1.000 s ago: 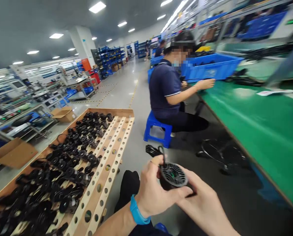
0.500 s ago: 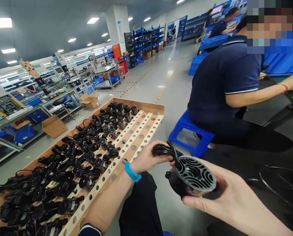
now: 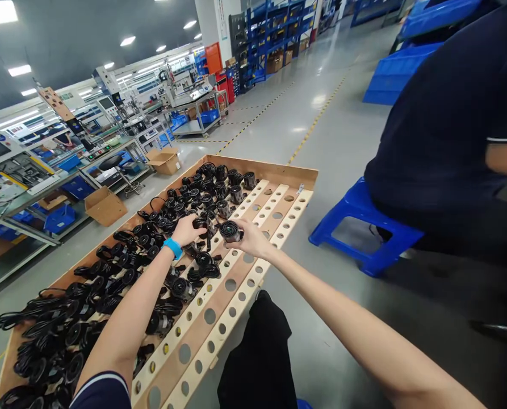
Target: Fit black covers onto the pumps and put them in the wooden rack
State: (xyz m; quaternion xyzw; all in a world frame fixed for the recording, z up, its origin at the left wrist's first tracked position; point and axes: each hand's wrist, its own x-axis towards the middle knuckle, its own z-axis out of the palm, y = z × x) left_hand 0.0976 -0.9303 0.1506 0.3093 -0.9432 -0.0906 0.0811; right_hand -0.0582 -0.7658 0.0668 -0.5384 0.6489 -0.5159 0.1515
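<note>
My right hand (image 3: 252, 240) grips a small black pump-like unit (image 3: 230, 231) by its side; its round, slotted face is turned up. Just to the left, my left hand (image 3: 187, 230), with a blue band at the wrist, is closed on a coiled black cable (image 3: 202, 225) beside the unit. Both hands are over the far half of a wooden rack (image 3: 231, 285) with rows of round holes. Similar black units (image 3: 181, 288) with coiled cables stand in packed rows on its left side. Where the cable meets the unit is hard to make out.
A wooden border (image 3: 264, 168) edges the rack's far side. To the right, a person in dark clothing (image 3: 436, 125) sits on a blue plastic stool (image 3: 359, 218). Cardboard boxes (image 3: 105, 205) and workbenches (image 3: 36, 199) are at the left. Yellow-black tape (image 3: 317, 122) marks the floor.
Both hands have carried the pump-like unit and its cable forward and left, from in front of me to over the rack. My view has swung toward the rack.
</note>
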